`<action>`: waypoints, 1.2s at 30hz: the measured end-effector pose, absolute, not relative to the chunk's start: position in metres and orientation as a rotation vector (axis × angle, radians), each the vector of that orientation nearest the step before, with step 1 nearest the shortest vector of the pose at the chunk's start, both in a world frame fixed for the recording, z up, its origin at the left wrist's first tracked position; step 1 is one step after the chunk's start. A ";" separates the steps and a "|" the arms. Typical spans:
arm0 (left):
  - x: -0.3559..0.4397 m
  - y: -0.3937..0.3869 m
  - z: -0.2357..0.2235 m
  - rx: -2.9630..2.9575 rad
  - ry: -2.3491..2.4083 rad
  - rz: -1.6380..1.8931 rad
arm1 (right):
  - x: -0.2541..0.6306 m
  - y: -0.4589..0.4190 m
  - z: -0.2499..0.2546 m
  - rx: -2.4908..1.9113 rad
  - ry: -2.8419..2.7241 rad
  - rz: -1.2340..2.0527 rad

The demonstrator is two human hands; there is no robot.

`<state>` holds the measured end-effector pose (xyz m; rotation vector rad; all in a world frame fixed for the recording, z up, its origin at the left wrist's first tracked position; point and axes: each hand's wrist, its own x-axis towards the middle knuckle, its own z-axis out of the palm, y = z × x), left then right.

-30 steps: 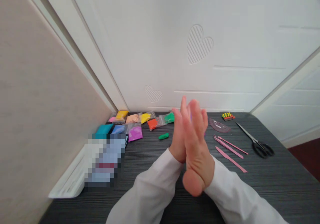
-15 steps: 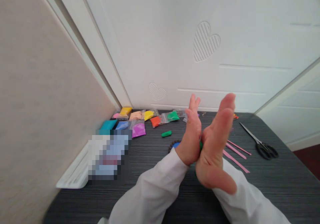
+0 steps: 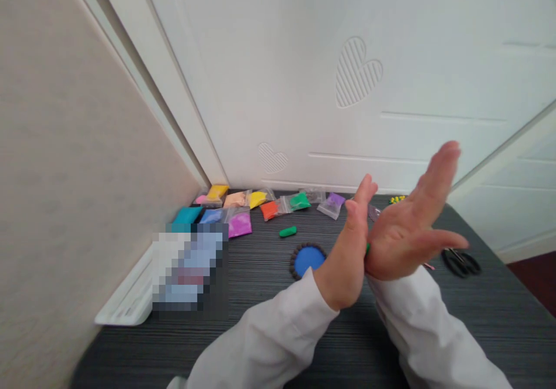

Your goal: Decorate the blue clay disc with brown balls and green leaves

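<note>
My left hand (image 3: 347,250) and my right hand (image 3: 408,227) are pressed palm to palm above the dark table (image 3: 269,331), fingers stretched out. A small piece of green clay (image 3: 368,248) shows between the palms. The right hand is slid forward and tilted to the right over the left. Left of the hands, a blue clay disc (image 3: 308,260) with a dark beaded rim lies on the table. A short green clay roll (image 3: 288,231) lies behind it.
Several small bags of coloured clay lie along the back wall, among them orange (image 3: 269,210), green (image 3: 299,201), purple (image 3: 332,202) and magenta (image 3: 240,225). Black scissors (image 3: 460,261) lie at the right. A white tray (image 3: 125,308) and a blurred box (image 3: 186,267) sit at the left.
My right hand has slid forward and to the right across the left palm. Both hands have shifted right, uncovering the blue disc.
</note>
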<state>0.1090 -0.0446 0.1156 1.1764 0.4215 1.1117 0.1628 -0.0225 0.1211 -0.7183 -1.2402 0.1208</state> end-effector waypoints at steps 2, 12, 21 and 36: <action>0.106 -0.041 0.116 1.185 0.428 1.120 | 0.149 -0.026 0.119 -0.679 -1.123 -0.029; 0.120 -0.052 0.108 1.054 0.420 0.952 | 0.176 -0.027 0.139 -0.697 -0.916 -0.043; 0.114 -0.046 0.109 1.102 0.502 0.998 | 0.172 -0.025 0.128 -0.763 -1.033 -0.036; 0.109 -0.037 0.113 1.122 0.486 1.023 | 0.158 -0.023 0.117 -0.805 -1.088 -0.047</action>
